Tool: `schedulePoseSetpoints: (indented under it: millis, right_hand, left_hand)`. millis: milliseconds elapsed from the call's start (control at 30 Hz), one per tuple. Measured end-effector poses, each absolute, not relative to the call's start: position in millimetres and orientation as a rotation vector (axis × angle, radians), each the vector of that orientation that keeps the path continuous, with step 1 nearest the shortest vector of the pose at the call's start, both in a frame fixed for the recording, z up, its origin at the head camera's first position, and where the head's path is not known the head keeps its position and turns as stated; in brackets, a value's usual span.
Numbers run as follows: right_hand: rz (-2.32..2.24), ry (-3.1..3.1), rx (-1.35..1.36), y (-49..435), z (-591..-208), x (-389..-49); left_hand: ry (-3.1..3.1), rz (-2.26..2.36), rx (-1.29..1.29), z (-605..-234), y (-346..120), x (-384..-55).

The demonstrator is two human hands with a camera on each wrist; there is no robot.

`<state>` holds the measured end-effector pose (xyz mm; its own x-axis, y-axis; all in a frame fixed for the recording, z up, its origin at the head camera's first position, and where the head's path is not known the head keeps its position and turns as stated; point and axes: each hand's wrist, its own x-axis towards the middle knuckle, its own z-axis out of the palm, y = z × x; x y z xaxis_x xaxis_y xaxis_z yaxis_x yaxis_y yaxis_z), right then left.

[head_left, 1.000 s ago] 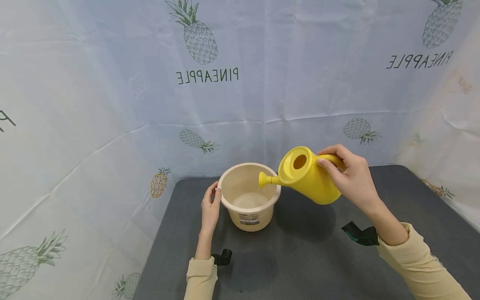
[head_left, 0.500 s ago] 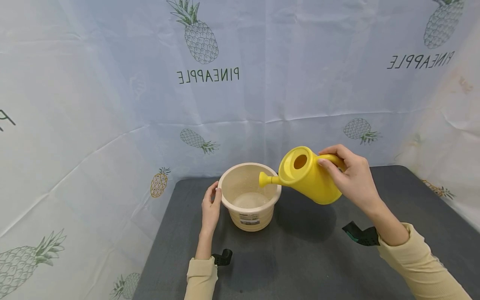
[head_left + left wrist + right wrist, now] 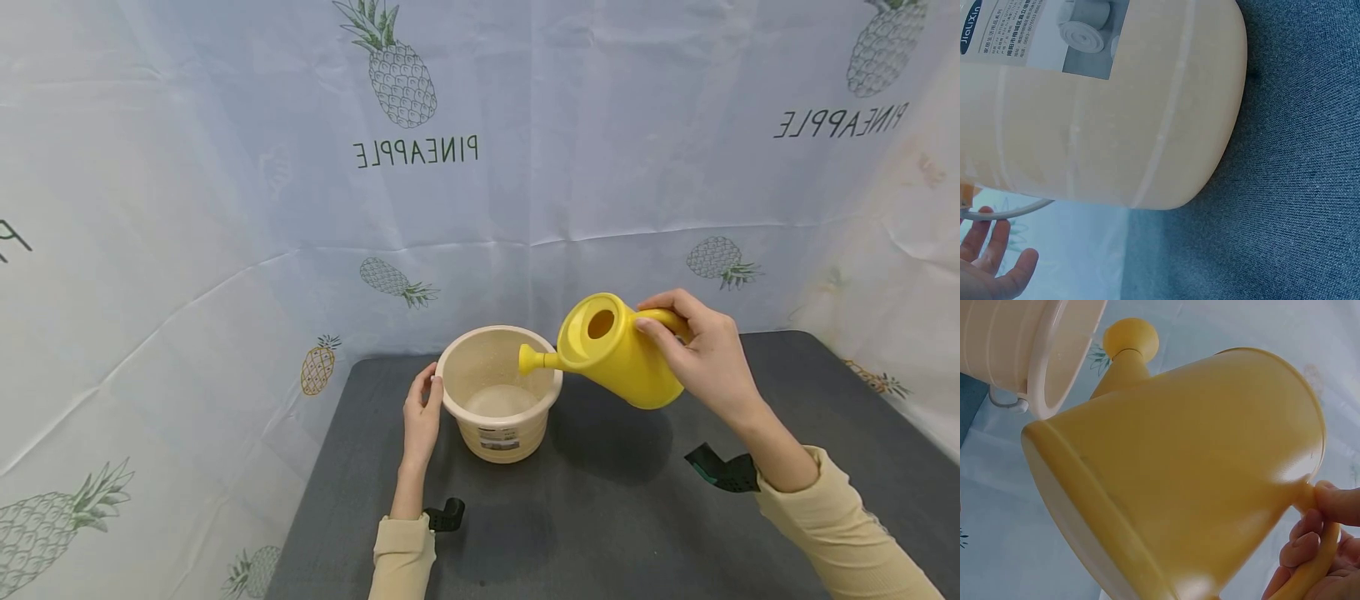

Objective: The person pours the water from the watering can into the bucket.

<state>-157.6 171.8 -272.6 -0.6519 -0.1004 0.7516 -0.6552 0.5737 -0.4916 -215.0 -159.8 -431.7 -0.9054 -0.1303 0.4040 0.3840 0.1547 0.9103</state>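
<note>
A cream plastic bucket with a printed label stands on the dark table. My left hand is at its left side, fingertips touching the rim. In the left wrist view, the fingers are loosely extended beside the bucket's thin handle. My right hand grips the handle of a yellow watering can, held raised and tipped to the left. Its round spout head hangs over the bucket's opening. In the right wrist view, the thumb and fingers wrap the can's handle.
The dark table carries the bucket and reaches back to a hanging pale curtain printed with pineapples. More of the curtain surrounds the left and right sides. Black straps sit at both wrists.
Both hands, the bucket and the tipped watering can hold practically the same positions. Inside the bucket, the bottom looked speckled and rippled earlier and appears smoother now.
</note>
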Motion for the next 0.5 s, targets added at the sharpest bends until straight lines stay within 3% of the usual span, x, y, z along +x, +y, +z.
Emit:
schedulePoseSetpoints:
  millis: [500]
  right_hand:
    - [1.034,-2.121,0.605,171,-273,-158]
  left_hand:
    - [-2.069,-1.803,-0.238,-412,-155,-201]
